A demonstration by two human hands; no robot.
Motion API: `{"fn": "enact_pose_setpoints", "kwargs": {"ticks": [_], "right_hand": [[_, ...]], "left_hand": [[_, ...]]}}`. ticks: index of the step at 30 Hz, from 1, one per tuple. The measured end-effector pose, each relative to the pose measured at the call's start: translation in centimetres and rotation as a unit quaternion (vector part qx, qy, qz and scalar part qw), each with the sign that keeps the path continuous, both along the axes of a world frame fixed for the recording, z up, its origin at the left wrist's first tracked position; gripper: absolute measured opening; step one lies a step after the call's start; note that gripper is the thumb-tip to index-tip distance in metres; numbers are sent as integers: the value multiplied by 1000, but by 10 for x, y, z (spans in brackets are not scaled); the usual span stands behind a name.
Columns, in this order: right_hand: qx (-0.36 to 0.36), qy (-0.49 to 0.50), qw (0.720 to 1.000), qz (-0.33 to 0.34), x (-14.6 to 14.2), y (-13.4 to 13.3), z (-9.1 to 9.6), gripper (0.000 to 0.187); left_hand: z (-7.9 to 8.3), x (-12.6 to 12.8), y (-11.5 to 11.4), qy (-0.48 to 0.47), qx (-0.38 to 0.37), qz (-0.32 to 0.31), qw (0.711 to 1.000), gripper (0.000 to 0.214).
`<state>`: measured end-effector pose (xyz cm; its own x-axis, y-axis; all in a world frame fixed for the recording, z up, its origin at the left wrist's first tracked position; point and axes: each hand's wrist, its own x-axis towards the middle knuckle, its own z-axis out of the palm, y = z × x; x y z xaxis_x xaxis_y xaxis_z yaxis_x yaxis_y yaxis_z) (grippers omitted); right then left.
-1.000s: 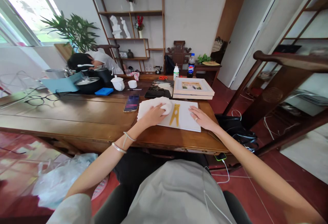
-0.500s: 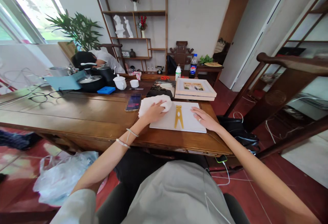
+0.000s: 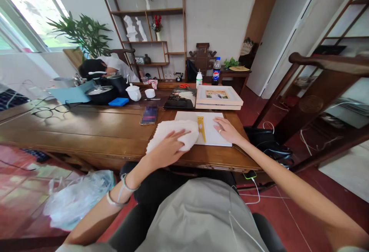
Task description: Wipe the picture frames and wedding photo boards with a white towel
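My left hand (image 3: 167,147) lies spread on a bunched white cloth (image 3: 161,132), pressing it from above with the fingers apart. The cloth covers the left part of a thin white board or pad (image 3: 215,136) and reaches over the table's near edge. Flat on the pad's right side rests my right hand (image 3: 227,129), fingers stretched out, a ring on one of them. Between the hands lies a flat golden-yellow piece with two legs (image 3: 201,127), its left leg partly hidden by the cloth.
Behind the pad are a white picture frame (image 3: 235,99), a dark printed picture (image 3: 175,99) and red-handled scissors (image 3: 184,85). A phone (image 3: 149,114) lies left of the cloth. Further off stand a cola bottle (image 3: 216,73) and a white teapot (image 3: 134,92). Another person (image 3: 115,65) leans forward at the back left.
My left hand has slid the cloth toward me, off the pad's far left corner and over part of the yellow piece. My right hand has barely moved.
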<state>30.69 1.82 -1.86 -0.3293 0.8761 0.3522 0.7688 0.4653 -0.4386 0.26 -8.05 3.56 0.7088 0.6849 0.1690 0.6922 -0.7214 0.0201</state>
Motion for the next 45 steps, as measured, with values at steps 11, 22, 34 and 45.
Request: {"fn": "enact_pose_setpoints", "kwargs": {"ticks": [11,22,34,45], "right_hand": [[-8,12,999,32,3,1,-4,47],[-10,12,1000,21,2,-1,-3,44],[-2,19,1000,15,2,0,-5,43],[2,16,1000,16,1,-1,-3,43]], "left_hand": [[2,9,126,-10,34,36,999,24],[20,3,56,70,18,18,997,31],[1,10,103,73,20,44,996,30],[-6,44,34,56,64,-33,996,26]]}}
